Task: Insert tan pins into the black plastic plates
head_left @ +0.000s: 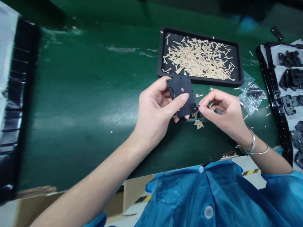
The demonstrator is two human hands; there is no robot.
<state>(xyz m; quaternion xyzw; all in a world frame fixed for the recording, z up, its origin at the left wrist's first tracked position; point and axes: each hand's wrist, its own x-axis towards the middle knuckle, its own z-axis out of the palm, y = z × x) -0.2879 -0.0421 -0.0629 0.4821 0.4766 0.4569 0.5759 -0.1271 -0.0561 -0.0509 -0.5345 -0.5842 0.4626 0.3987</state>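
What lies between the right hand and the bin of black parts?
A clear plastic bag and a few pale strips on the green table, in the head view.

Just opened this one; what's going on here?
A person's left hand holds a black plate above the green table, thumb on top. At the plate's lower right corner, the right hand pinches a dark bit, too small to make out. Beyond sits a tray of pale strips, with a clear bag to the right of the hands.
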